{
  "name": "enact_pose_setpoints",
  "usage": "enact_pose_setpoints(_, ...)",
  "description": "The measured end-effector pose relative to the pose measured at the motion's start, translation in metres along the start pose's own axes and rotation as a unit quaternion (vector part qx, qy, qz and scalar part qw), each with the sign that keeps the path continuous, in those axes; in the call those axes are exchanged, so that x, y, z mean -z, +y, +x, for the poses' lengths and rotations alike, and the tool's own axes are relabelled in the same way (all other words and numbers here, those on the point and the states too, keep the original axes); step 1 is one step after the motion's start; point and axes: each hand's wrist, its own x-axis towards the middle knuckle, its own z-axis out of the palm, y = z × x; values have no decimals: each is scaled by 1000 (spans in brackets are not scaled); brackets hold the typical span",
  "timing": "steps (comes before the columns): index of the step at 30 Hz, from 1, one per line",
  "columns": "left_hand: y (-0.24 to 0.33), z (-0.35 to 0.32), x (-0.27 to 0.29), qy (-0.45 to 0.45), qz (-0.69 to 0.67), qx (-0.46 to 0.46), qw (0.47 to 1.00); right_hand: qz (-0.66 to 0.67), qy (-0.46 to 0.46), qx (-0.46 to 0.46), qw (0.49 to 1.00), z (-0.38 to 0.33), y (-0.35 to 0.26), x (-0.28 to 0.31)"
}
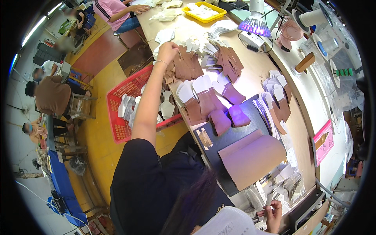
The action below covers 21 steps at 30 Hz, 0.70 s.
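My left hand (168, 52) reaches to the far side of the table, its fingers curled down at the edge of a pile of flat brown cut pieces (187, 64). What lies between those fingers, if anything, is hidden. Low on the right, my right hand (271, 214) pinches a thin pale strip (269, 199) above a heap of clear plastic bags (291, 190). Between my hands, brown pieces with white tops (207, 102) lie in overlapping stacks. Two small dark brown pieces (238, 116) rest on a black board (250, 133), beside a large brown sheet (254, 158).
A red plastic basket (118, 131) holding white pieces stands left of the table. A yellow tray (204, 18) sits at the far end, near a lit lamp (254, 25) and a pink fan (290, 29). Thread spools (313, 17) stand at right. Other people sit at the far left.
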Motion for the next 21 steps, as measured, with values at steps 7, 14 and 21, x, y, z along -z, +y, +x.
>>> enact_pose_setpoints(7, -35, 56, -31, -28, 37, 102, 994, 37, 13, 18, 999, 6, 0, -4)
enact_pose_setpoints(14, -17, 80, -41, -70, 91, 235, 965, 40, -6, 48, 998, 9, -13, -15)
enact_pose_setpoints(21, 7, 66, -46, 29, 101, 246, 964, 30, 10, 30, 999, 9, -21, -20)
